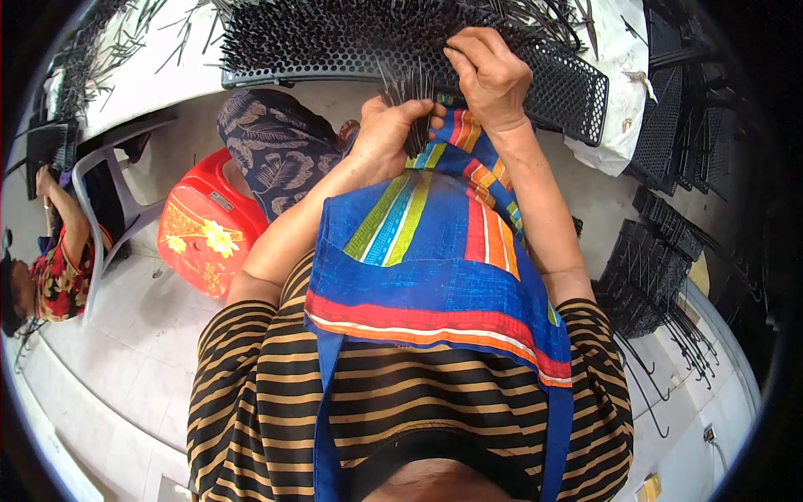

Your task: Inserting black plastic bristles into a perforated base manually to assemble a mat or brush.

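A bundle of thin dark rods is gripped in my left hand, the thumb pressed across it and the tips fanned upward. My right hand is closed in a pinch over the black perforated rack. Whatever lies between its fingertips is too small to make out. The rack stretches along the table edge in front of me. Many short dark pieces stand upright in its holes across the left and middle. Toward the right end its holes show bare.
Loose dark rods lie on the white-covered table. A red stool and a grey chair stand at left, with another person beyond. Black racks with hooked wires lie at right.
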The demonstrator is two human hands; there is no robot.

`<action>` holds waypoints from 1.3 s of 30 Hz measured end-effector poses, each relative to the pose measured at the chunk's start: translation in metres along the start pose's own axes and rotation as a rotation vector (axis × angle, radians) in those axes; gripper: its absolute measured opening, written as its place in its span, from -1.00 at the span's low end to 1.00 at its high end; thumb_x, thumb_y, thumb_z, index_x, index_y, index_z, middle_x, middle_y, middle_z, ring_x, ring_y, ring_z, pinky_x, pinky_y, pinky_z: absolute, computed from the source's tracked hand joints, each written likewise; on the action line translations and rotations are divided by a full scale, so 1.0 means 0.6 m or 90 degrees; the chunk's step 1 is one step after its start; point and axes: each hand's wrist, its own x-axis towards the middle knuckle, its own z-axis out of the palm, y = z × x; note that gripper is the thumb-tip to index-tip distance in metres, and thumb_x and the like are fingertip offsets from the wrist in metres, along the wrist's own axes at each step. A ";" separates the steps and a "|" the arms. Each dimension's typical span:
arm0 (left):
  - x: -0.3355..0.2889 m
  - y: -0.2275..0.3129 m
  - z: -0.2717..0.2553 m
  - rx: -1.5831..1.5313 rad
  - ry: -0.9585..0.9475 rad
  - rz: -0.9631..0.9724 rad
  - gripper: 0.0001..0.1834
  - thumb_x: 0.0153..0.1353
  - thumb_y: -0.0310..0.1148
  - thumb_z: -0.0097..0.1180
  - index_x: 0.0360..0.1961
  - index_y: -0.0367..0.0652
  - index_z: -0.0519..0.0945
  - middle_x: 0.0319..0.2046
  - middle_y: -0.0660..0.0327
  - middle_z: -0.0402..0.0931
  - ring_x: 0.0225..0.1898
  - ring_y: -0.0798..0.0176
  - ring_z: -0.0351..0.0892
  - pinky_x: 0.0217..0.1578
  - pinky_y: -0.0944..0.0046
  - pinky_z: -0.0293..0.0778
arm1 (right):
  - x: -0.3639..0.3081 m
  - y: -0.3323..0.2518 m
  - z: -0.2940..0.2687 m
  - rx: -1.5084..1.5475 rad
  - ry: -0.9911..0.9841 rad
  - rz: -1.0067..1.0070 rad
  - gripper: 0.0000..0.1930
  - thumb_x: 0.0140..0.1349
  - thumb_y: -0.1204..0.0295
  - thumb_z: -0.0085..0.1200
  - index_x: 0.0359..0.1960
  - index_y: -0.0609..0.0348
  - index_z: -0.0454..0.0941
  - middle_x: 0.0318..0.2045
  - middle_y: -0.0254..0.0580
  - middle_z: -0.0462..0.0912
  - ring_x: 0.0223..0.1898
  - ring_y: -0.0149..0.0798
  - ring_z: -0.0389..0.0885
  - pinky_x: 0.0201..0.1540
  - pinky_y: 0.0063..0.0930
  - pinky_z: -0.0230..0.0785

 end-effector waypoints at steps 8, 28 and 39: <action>0.000 -0.001 0.001 -0.009 -0.010 -0.006 -0.89 0.12 -0.62 0.10 -0.30 -0.41 0.55 -0.40 0.02 0.62 -0.48 0.25 0.62 -0.51 0.35 0.56 | 0.021 -0.008 -0.007 -0.076 -0.055 0.022 -0.85 0.01 0.43 0.26 -0.33 -0.03 0.71 -0.32 -0.39 0.66 -0.38 -0.26 0.67 -0.36 -0.49 0.51; -0.005 0.009 0.019 0.002 -0.037 0.016 -0.82 0.13 -0.61 0.10 -0.21 -0.36 0.57 -0.35 0.07 0.63 -0.44 0.23 0.64 -0.46 0.35 0.57 | -0.045 -0.037 -0.027 0.605 -0.125 0.632 -0.86 0.07 0.61 0.22 -0.31 0.30 0.61 -0.56 -0.40 0.58 -0.68 -0.62 0.39 -0.63 -0.75 0.19; -0.004 -0.001 0.014 0.036 0.004 -0.009 -0.87 0.15 -0.62 0.04 -0.26 -0.31 0.57 -0.34 0.08 0.65 -0.43 0.29 0.62 -0.49 0.32 0.53 | -0.006 0.023 -0.021 0.203 0.142 0.299 -0.91 0.08 0.58 0.23 -0.38 0.22 0.58 -0.58 -0.36 0.61 -0.61 -0.56 0.51 -0.54 -0.64 0.36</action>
